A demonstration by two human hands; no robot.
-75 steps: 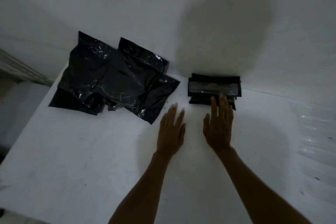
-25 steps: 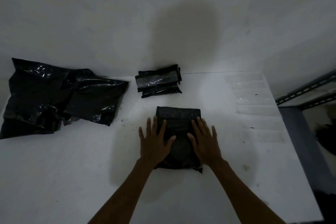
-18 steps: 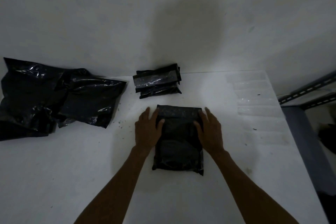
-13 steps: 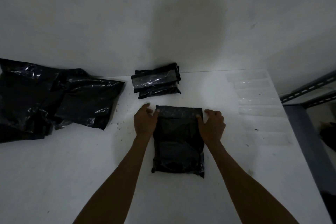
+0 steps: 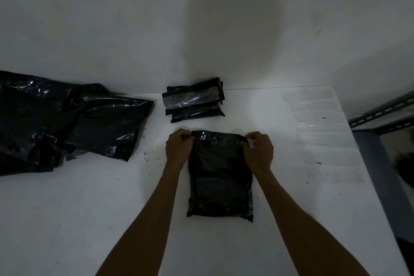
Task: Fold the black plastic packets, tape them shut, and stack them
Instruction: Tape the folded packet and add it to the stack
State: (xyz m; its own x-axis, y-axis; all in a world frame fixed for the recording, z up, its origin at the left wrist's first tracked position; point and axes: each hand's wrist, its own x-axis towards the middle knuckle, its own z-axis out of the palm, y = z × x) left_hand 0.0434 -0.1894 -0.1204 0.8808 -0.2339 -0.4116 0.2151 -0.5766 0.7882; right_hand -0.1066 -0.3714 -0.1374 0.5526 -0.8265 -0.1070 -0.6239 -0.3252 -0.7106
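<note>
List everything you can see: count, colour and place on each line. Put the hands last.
flat packet: one, black, centre of the table, near side
folded stack: several packets, exact count unclear, black with a shiny strip across the top one, back of the table by the wall
loose packets: a pile, count unclear, glossy black, left side of the table
clear strips: several, see-through, in a column on the table's right side
table: one, white
wall: pale grey, behind the table
metal shelf: one, grey, right edge
left hand: grips the flat packet's far left corner
right hand: grips its far right corner
</note>
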